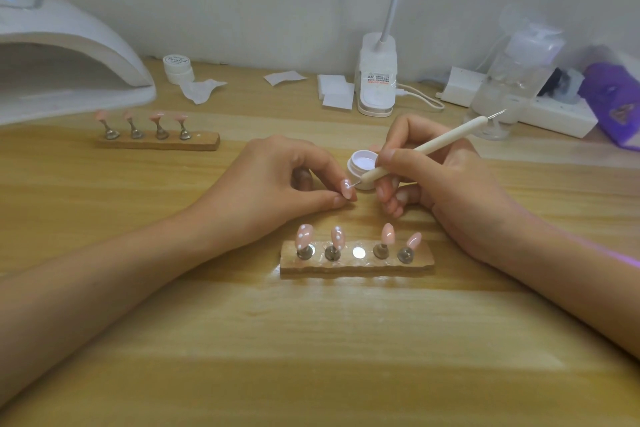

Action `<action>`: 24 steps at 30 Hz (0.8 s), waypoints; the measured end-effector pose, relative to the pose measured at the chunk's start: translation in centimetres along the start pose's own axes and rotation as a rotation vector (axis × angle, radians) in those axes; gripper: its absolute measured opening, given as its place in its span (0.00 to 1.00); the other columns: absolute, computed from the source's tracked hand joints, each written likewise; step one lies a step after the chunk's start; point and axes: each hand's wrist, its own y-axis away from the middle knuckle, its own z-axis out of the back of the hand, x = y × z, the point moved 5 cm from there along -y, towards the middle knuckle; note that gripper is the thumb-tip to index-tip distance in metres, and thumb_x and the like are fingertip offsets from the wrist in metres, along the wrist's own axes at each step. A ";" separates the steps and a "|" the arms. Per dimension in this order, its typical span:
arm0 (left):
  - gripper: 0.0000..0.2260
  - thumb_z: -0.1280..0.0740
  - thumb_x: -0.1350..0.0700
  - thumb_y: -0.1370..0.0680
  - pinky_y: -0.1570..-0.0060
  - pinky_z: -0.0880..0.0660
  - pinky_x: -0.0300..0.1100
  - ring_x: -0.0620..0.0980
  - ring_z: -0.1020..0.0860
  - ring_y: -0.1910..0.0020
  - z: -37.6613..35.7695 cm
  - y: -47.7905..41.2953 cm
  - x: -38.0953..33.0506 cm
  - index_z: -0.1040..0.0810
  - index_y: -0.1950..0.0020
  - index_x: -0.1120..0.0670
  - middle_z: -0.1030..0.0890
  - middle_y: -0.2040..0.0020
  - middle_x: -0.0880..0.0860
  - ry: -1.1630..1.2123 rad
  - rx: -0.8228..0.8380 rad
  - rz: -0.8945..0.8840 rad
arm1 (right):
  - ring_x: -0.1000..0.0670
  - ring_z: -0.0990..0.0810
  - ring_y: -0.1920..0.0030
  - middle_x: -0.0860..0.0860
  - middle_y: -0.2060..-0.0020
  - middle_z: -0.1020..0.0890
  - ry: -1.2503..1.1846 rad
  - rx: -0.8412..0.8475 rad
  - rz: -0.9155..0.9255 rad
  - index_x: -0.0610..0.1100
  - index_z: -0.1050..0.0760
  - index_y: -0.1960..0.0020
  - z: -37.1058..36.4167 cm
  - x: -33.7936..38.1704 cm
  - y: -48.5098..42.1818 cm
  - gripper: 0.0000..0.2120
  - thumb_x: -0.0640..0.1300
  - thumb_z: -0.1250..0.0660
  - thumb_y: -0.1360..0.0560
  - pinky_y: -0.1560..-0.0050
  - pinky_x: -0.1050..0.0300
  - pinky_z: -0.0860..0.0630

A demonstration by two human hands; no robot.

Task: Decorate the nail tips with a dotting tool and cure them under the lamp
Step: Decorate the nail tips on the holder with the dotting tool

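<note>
My left hand (277,177) pinches a pink nail tip (346,188) between thumb and forefinger at the table's middle. My right hand (433,177) grips a cream dotting tool (426,148) like a pen, its fine point touching that tip. An open white pot of pale gel (363,166) sits just behind the tip. In front, a wooden holder (356,265) carries several pink nail tips on metal stands; the two left ones (304,235) show white dots, and the middle magnet is bare. The white curing lamp (69,55) stands at the far left.
A second wooden holder (159,141) with several pink tips lies before the lamp. At the back are a closed white jar (178,68), paper wipes (336,90), a desk lamp base (376,80), a clear pump bottle (512,80), a power strip (554,114) and a purple pouch (613,97).
</note>
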 end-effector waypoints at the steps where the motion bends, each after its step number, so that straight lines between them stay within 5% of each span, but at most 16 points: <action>1: 0.05 0.23 0.56 0.29 0.70 0.36 0.26 0.38 0.29 0.74 0.0 0.0 0.0 0.16 0.60 0.46 0.24 0.72 0.33 0.000 0.000 0.000 | 0.49 0.24 0.74 0.45 0.73 0.22 -0.001 0.000 0.001 0.47 0.27 0.67 0.0 0.0 0.0 0.10 0.38 0.34 0.27 0.73 0.62 0.27; 24: 0.06 0.23 0.56 0.30 0.70 0.37 0.26 0.38 0.29 0.75 0.0 0.0 0.1 0.16 0.61 0.45 0.25 0.73 0.37 0.014 -0.007 0.004 | 0.50 0.26 0.74 0.46 0.74 0.23 -0.067 -0.003 0.062 0.47 0.28 0.67 0.1 0.4 0.0 0.11 0.37 0.36 0.26 0.73 0.62 0.29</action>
